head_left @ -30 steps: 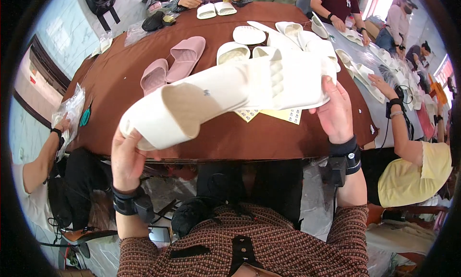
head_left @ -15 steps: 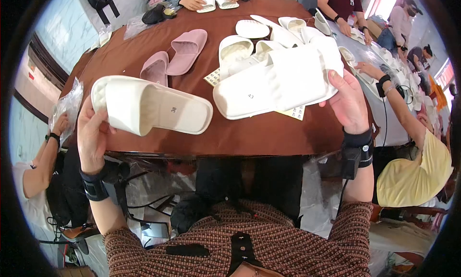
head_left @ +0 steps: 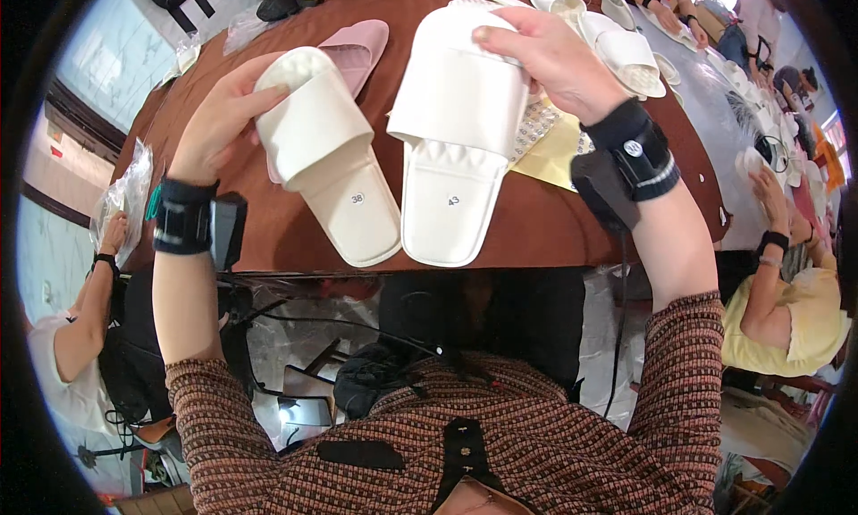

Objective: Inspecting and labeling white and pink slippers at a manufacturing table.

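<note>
two white slippers held up: left hand point(head_left: 219, 122) smaller slipper point(head_left: 326, 162), right hand point(head_left: 554, 59) larger slipper point(head_left: 456, 140).

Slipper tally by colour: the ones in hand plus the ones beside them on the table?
White slippers held: 2, the smaller one in the left hand, the larger one in the right hand
Pink slippers on the table: 1
Total: 3

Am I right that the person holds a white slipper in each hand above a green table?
Not quite. The left hand and right hand do each hold a white slipper, but the table is brown, as the head view shows.
</note>
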